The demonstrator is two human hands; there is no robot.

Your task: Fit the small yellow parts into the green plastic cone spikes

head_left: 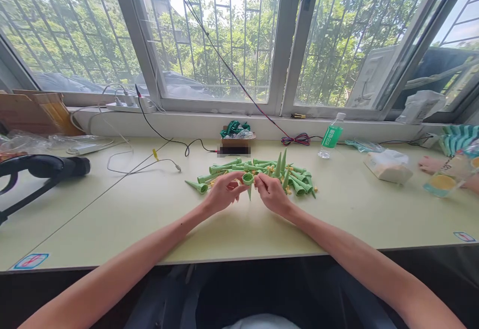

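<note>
Between my hands is a green hollow plastic cone [248,179], its round open end facing up towards me and its tip pointing down. My left hand [223,192] grips the cone's rim from the left with thumb and fingers. On the other side my right hand [272,193] is closed in a pinch close against the rim; whether a small part is in its fingertips I cannot make out. Just behind lies a pile of similar green cones [299,182], mixed with small yellow pieces [316,189]. A single cone [197,186] lies at the pile's left end.
A small box [235,145] with green stuff stands behind the pile. To the right are a bottle [331,137], a tissue pack [388,166] and another person's hand [428,164] near a clear cup [443,182]. Black headphones [45,167] and cables lie left.
</note>
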